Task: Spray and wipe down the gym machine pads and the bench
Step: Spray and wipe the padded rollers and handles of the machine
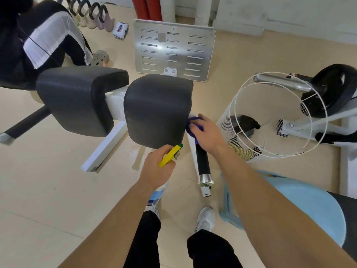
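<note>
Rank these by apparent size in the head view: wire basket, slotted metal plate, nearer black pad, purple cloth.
1. wire basket
2. nearer black pad and slotted metal plate: about alike, and the plate lies farther off, so unranked
3. purple cloth, partly hidden by the right hand

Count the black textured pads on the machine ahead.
2. The left pad is left of centre; the centre pad is beside it, the right hand holding a purple cloth at its right side, the left hand gripping a spray bottle below it. Others may be hidden.
</note>
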`<state>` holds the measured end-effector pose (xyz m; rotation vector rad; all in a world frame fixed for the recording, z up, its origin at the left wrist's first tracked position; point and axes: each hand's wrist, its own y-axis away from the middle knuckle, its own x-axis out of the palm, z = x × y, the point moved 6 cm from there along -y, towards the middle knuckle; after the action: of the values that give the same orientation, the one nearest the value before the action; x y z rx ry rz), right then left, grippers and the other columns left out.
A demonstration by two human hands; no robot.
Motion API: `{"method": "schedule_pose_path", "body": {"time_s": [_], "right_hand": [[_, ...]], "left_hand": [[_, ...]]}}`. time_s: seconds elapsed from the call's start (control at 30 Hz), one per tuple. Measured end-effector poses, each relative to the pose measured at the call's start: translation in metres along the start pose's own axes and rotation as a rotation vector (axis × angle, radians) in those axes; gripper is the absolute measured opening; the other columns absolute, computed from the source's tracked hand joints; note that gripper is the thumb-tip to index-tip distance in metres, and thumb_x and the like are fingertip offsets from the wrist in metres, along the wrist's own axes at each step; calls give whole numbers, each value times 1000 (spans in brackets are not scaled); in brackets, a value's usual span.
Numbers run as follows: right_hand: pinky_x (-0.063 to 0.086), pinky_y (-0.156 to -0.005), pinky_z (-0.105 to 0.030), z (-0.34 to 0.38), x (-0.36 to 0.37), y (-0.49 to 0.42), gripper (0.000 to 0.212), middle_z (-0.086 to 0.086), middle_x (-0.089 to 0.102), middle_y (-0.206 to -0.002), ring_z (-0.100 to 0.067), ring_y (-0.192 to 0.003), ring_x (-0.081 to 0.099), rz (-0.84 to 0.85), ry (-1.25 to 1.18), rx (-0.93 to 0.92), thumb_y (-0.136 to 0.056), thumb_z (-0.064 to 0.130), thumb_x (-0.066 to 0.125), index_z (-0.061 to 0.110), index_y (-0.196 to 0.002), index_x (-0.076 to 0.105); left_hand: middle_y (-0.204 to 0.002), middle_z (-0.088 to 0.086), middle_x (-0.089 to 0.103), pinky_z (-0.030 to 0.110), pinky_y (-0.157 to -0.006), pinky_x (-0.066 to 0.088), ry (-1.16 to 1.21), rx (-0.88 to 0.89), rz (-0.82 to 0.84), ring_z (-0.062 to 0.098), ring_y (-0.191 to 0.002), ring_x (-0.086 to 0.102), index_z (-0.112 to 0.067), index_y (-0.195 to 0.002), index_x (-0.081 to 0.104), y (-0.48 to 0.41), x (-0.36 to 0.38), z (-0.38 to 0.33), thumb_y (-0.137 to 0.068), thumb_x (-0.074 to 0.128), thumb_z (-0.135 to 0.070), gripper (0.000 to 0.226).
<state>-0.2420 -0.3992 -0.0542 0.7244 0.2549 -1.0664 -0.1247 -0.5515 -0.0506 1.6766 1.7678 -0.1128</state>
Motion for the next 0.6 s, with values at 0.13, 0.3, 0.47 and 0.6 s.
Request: {"method": "schedule_pose_path", "body": {"time_s": [0.13, 0.3, 0.47, 0.6], "right_hand": [[46, -102, -31, -13, -4, 43, 25, 3, 60, -138, -15, -119, 58, -56, 67, -68, -93, 27, 65, 25, -117, 72], [34, -80, -1, -18, -11, 85, 30, 11, 67, -119, 1, -96, 53, 36, 199, -126, -90, 25, 68, 28, -120, 71], [35, -79, -2, -4, -35, 62, 18, 13, 53, -110, 0, -94, 56, -75, 96, -108, -83, 17, 72, 27, -98, 72], [42, -96, -18, 7, -54, 36, 38, 7, 52, -122, -1, -105, 53, -322, -94, -75, -80, 5, 63, 26, -111, 63]], "left_hand": [[-95, 3, 72, 28, -70, 49, -27, 12, 28, 20, -84, 64, -17, -108, 70, -1, 0, 0, -93, 60, -4, 22], [-89, 1, 72, 37, -70, 57, 8, 45, 24, 20, -80, 65, -19, -104, 70, -1, -4, -8, -92, 60, -10, 18], [-79, -7, 66, 25, -62, 50, -31, 76, 50, 15, -74, 62, -25, -101, 67, -5, -4, -13, -93, 61, -7, 21], [-83, -4, 69, 29, -65, 52, -35, 63, 60, 17, -76, 63, -24, -102, 68, -8, -2, -12, -92, 61, -6, 22]]}}
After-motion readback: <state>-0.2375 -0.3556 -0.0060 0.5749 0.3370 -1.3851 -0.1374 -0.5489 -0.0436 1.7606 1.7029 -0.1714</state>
